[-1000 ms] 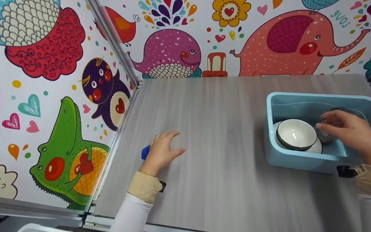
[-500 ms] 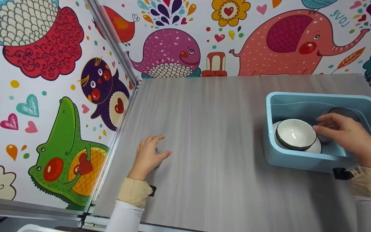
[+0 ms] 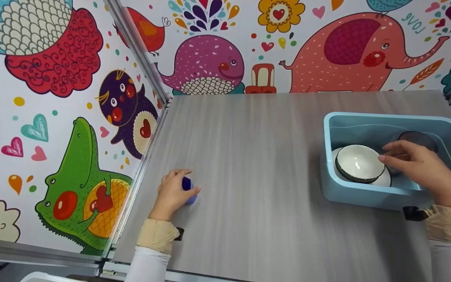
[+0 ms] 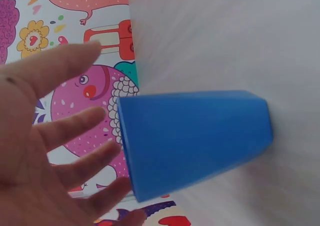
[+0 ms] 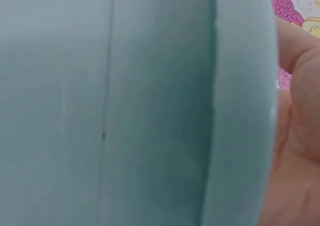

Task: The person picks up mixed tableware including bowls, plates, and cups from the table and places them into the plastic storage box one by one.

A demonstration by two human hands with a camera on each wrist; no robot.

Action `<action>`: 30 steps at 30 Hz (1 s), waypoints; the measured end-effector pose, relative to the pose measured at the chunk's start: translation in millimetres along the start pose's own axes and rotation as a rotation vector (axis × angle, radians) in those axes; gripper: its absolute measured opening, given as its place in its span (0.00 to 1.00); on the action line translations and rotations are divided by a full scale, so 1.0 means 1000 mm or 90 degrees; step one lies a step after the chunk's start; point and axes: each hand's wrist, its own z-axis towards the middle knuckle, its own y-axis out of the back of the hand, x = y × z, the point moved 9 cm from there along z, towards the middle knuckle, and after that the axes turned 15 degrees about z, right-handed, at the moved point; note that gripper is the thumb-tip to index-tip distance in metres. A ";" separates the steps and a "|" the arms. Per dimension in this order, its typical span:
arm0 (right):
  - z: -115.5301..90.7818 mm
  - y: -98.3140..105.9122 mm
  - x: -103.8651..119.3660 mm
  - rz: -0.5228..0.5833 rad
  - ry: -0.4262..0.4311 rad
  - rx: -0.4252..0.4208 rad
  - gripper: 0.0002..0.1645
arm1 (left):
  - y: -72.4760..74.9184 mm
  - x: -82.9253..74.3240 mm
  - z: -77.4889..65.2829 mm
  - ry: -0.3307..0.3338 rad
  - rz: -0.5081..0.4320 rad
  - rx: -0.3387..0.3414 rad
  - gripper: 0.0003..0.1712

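On the left of the table, my left hand (image 3: 169, 196) is beside a tapered blue cup (image 3: 191, 198) that stands upright. In the left wrist view the fingers are spread around the mouth of the blue cup (image 4: 195, 141), without gripping it. My right hand (image 3: 423, 164) is over the light blue basin (image 3: 366, 197), thumb tip right at the rim of a white bowl (image 3: 359, 162) with a dark edge. The bowl sits on a white plate (image 3: 386, 179). A dark, see-through glass (image 3: 419, 140) is partly hidden behind that hand. The basin wall (image 5: 160, 110) covers most of the right wrist view.
Grey wood-look table (image 3: 257, 164) extends between the two hands. Printed cartoon walls (image 3: 210, 64) and metal frame rails (image 3: 137, 160) border it at the back and left. A white rim (image 3: 45, 277) shows at the bottom left.
My left hand has moved left and slightly down, uncovering more of the blue cup. My right hand has shifted a little left toward the bowl, exposing more of the glass.
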 end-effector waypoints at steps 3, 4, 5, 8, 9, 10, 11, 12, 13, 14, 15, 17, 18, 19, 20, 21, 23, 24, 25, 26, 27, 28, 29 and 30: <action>0.000 0.000 0.000 0.000 0.001 0.001 0.39 | -0.004 0.004 -0.002 0.004 0.002 0.007 0.39; 0.000 0.000 0.000 0.000 0.001 0.001 0.39 | -0.005 0.005 -0.003 0.003 0.003 0.008 0.39; 0.000 0.000 0.000 -0.002 0.002 0.001 0.39 | -0.006 0.006 -0.004 0.002 0.006 0.009 0.39; -0.001 0.001 0.000 0.002 0.001 0.006 0.39 | -0.008 0.009 -0.006 0.002 0.005 0.010 0.40; -0.001 0.001 0.000 0.001 0.000 0.006 0.40 | -0.009 0.010 -0.006 0.002 0.001 0.012 0.40; -0.001 0.001 0.000 0.001 0.000 0.006 0.40 | -0.010 0.011 -0.007 0.003 -0.004 0.013 0.40; -0.002 0.001 -0.001 0.002 -0.001 0.007 0.40 | -0.011 0.012 -0.007 0.005 -0.010 0.016 0.40; -0.002 0.001 -0.001 0.003 -0.003 0.008 0.40 | -0.012 0.013 -0.008 0.005 -0.017 0.017 0.40; -0.002 0.001 -0.002 0.003 -0.006 0.009 0.40 | -0.014 0.014 -0.008 0.006 -0.022 0.020 0.41; -0.002 0.001 -0.002 0.004 -0.006 0.010 0.41 | -0.015 0.014 -0.008 0.005 -0.028 0.021 0.41; -0.002 0.001 -0.002 0.006 -0.006 0.011 0.41 | -0.015 0.015 -0.008 0.004 -0.033 0.022 0.41; -0.002 0.001 -0.003 0.008 -0.004 0.012 0.41 | -0.017 0.016 -0.008 0.006 -0.043 0.026 0.41; -0.003 0.001 -0.003 0.005 -0.002 0.010 0.40 | -0.017 0.016 -0.007 0.005 -0.047 0.026 0.41; -0.003 0.001 -0.004 0.007 0.000 0.011 0.40 | -0.017 0.017 -0.007 0.006 -0.049 0.028 0.41; -0.003 0.001 -0.004 0.006 0.002 0.009 0.40 | -0.017 0.017 -0.007 0.004 -0.049 0.026 0.40; -0.003 0.001 -0.004 0.003 0.003 0.007 0.39 | -0.017 0.018 -0.007 0.006 -0.051 0.028 0.40; -0.003 0.001 -0.004 0.002 0.002 0.004 0.40 | -0.017 0.019 -0.006 0.008 -0.048 0.029 0.38; -0.003 0.001 -0.005 0.003 0.001 0.003 0.40 | -0.016 0.019 -0.006 0.008 -0.047 0.029 0.38; -0.003 0.001 -0.005 0.005 0.000 0.003 0.41 | -0.016 0.019 -0.006 0.008 -0.045 0.029 0.37; -0.004 0.001 -0.005 0.005 -0.001 0.001 0.41 | -0.016 0.018 -0.006 0.006 -0.045 0.028 0.37; -0.004 0.001 -0.005 0.007 -0.002 0.002 0.41 | -0.016 0.018 -0.006 0.006 -0.047 0.028 0.36; -0.004 0.001 -0.006 0.007 -0.003 0.001 0.41 | -0.016 0.018 -0.006 0.004 -0.047 0.026 0.36; -0.004 0.001 -0.006 0.009 -0.004 0.001 0.42 | -0.016 0.018 -0.006 0.005 -0.048 0.027 0.36; -0.005 0.001 -0.007 0.009 -0.006 0.001 0.42 | -0.016 0.018 -0.005 0.005 -0.050 0.027 0.36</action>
